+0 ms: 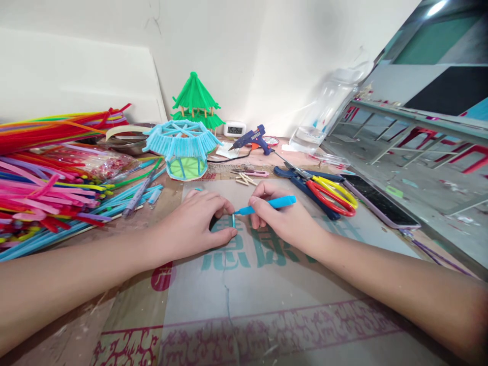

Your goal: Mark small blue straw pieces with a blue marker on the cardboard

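My left hand (202,218) rests on the printed sheet and pinches a short thin stick (234,220), partly blue, upright between thumb and forefinger. A light-blue marker pen (281,202) is gripped in my right hand (280,218) like a pencil. Its tip points left and meets, or nearly meets, the stick's upper part. Just beyond the hands lie several short plain wooden sticks (246,179) and a pink craft knife (255,173). Behind my left hand stands a light-blue pavilion model (183,147) of fuzzy stems, with a green tiered roof model (194,96) at its back.
Bundles of coloured pipe cleaners (41,195) fill the left side. A blue glue gun (251,139), a small digital clock (234,129) and a clear plastic jug (320,112) stand at the back. Scissors (331,195), dark-blue pliers (312,190) and a phone (377,200) lie right.
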Tool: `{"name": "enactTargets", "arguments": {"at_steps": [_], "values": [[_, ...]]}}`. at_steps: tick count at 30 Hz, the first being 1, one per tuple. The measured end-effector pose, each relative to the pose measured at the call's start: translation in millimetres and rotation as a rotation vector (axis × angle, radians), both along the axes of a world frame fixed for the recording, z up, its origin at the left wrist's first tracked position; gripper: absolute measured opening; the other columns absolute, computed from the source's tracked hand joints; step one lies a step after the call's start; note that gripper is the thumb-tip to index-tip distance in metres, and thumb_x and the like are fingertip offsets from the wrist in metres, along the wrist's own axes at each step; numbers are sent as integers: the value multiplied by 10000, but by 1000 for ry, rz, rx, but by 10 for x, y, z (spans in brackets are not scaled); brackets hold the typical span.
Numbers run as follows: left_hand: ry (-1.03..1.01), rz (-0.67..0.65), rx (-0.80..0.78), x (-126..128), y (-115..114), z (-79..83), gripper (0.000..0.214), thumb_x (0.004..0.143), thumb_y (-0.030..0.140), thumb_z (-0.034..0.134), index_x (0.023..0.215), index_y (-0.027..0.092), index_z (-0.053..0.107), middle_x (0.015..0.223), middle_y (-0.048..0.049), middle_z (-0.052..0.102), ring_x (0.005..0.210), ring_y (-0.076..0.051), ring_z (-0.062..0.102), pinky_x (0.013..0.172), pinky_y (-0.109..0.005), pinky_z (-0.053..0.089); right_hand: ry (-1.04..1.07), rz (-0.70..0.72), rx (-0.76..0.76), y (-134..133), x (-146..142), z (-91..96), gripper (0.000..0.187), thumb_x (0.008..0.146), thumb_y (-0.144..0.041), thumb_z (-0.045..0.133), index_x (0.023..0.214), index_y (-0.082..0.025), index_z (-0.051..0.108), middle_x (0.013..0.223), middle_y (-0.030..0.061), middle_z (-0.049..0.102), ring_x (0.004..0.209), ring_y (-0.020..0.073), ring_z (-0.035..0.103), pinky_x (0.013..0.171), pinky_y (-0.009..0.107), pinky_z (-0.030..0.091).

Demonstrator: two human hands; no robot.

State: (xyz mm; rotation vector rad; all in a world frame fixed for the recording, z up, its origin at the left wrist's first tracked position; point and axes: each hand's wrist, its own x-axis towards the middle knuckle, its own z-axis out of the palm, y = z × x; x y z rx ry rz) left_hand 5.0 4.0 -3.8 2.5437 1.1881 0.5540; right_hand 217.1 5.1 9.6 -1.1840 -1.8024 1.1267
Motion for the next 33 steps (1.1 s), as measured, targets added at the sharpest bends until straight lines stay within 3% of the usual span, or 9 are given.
{"name": "enactTargets", "arguments": {"at_steps": [33], "values": [[8,-12,4,-13,12,-11,334,871,492,628,1050,210,628,920,-20,610,898,-232,545,815,-376,386,21,51,-22,-11,-5,15,158,896,-215,540,754,-220,472,511,-62,595,495,107,517,515,225,404]]}}
